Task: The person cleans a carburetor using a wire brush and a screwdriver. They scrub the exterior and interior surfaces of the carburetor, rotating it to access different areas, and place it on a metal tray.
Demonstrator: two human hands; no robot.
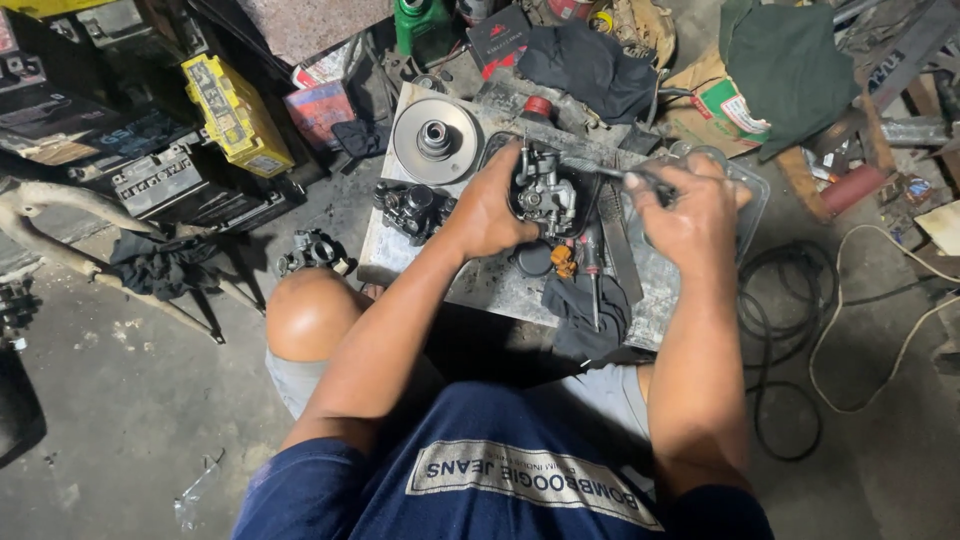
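The left hand (490, 212) grips a small metal carburettor (545, 190) above the grimy surface (480, 285), its fingers wrapped tight to brace the part. The right hand (690, 210) closes its fingers around a slim tool (610, 172) angled into the carburettor. A round pulley disc (435, 140) lies just beside them.

A grimy metal carburettor (545, 190), held upright above a stained work slab, meets the tip of a slim dark-handled tool (610, 172) angled in from the right
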